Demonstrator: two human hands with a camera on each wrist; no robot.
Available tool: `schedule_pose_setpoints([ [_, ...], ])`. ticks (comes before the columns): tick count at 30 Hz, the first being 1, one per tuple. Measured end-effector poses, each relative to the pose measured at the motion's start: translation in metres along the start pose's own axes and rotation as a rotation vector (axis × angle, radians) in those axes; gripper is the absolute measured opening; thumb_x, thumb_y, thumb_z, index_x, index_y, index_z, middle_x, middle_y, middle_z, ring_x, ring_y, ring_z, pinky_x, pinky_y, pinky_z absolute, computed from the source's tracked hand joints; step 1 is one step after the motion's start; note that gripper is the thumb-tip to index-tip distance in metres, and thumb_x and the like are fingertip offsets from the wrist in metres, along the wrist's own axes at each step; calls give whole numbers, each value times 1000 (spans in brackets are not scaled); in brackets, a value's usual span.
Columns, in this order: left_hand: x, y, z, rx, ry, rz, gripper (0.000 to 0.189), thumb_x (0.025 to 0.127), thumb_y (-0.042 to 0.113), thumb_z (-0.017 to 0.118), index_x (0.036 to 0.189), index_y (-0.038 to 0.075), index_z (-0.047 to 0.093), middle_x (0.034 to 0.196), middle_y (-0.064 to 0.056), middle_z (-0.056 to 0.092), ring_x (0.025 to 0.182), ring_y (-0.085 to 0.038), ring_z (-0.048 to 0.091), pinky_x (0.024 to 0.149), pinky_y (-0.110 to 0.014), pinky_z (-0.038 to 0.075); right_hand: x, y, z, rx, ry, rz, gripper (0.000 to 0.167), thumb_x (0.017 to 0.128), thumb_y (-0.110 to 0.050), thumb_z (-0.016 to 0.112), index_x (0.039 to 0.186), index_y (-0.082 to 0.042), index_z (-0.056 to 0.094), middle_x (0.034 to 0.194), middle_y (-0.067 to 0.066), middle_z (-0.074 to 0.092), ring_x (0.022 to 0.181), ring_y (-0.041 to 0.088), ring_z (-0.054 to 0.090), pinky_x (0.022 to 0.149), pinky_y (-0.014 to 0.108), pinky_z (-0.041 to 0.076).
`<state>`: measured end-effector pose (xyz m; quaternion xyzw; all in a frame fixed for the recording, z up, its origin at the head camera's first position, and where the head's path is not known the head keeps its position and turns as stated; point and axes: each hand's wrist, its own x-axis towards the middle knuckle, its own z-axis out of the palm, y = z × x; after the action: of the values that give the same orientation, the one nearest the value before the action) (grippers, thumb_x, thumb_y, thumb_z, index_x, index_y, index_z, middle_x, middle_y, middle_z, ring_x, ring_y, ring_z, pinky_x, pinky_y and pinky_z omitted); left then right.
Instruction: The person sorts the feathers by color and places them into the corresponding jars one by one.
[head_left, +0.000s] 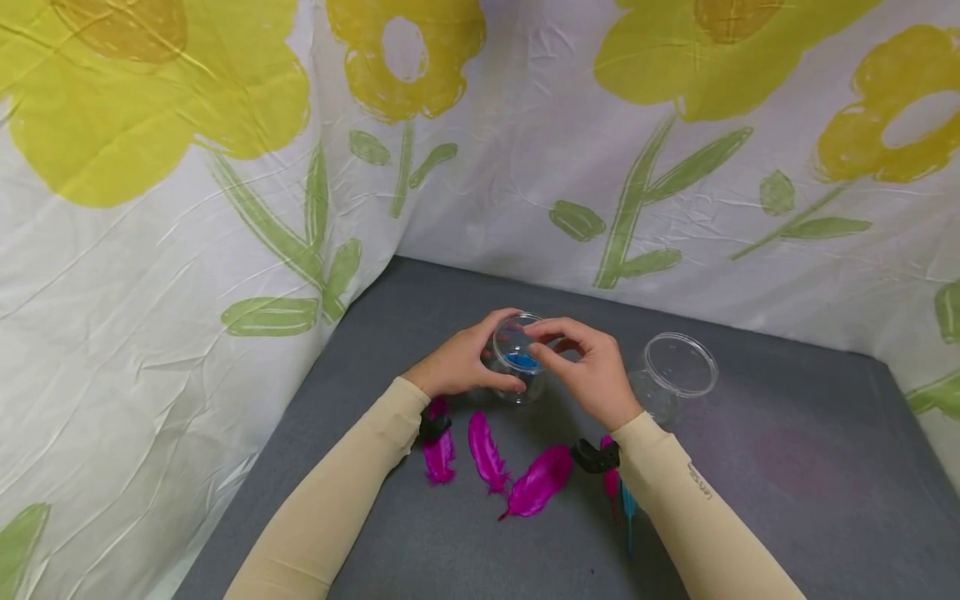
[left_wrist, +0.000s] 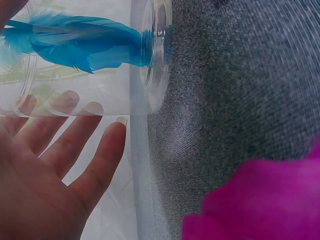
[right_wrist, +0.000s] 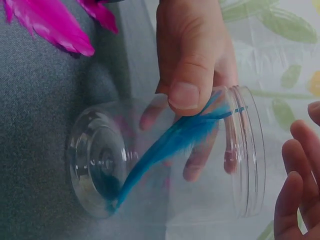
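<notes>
A clear plastic jar (head_left: 517,392) stands upright on the table, its round mouth facing up. My left hand (head_left: 468,358) grips it from the left, thumb across the near side and fingers behind, as the right wrist view shows. A blue feather (right_wrist: 165,145) leans inside the jar, its thin quill reaching up to the rim. My right hand (head_left: 588,362) hovers at the mouth of the jar with its fingers loosely bent. In the right wrist view, the right fingers (right_wrist: 295,150) are apart from the rim, holding nothing.
A second clear jar (head_left: 681,365) stands to the right, behind the right wrist. Pink feathers (head_left: 538,482) lie on the grey table (head_left: 465,550) in front of the jar. Another blue feather (head_left: 628,504) lies by the right sleeve. A flower-printed cloth (head_left: 510,192) hangs around the table.
</notes>
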<state>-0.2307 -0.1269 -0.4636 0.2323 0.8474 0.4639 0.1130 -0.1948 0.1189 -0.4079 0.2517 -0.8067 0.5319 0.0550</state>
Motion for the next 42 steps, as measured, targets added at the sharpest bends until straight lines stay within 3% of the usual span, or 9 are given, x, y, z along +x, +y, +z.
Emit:
schedule_pose_setpoints([
  [9,2,-1,2,17,6,-2,106,81,60,92,163,52,26,157,9,55,132,-15,63,115,-43,56,-21,1,-12,-68,21,-28,23,100,-18,80,120,-29,80,122,-9,79,110,7,70,96,30,59],
  [17,1,-2,2,17,15,-22,107,80,60,93,162,54,26,159,2,54,138,-15,58,116,-43,55,-46,1,-29,-113,10,-42,28,97,-14,83,119,-31,80,125,-10,78,115,5,71,94,26,57],
  [29,1,0,2,18,15,-29,108,79,59,93,163,55,25,159,7,52,141,-22,59,117,-45,54,-104,10,-53,-234,-39,-96,44,90,-5,87,121,-34,77,123,-12,78,109,6,71,89,18,56],
  [36,2,-2,3,25,14,-13,108,80,58,94,163,55,25,162,11,50,144,-17,56,117,-43,54,-140,14,-71,-343,-109,-133,45,86,-3,90,119,-30,78,121,-11,79,116,3,70,110,8,45],
  [42,3,-1,4,9,11,5,107,81,55,94,164,51,26,164,14,49,149,-15,51,118,-47,53,-166,18,-78,-398,-149,-160,53,84,-1,90,121,-36,75,122,-11,78,114,3,69,98,7,49],
])
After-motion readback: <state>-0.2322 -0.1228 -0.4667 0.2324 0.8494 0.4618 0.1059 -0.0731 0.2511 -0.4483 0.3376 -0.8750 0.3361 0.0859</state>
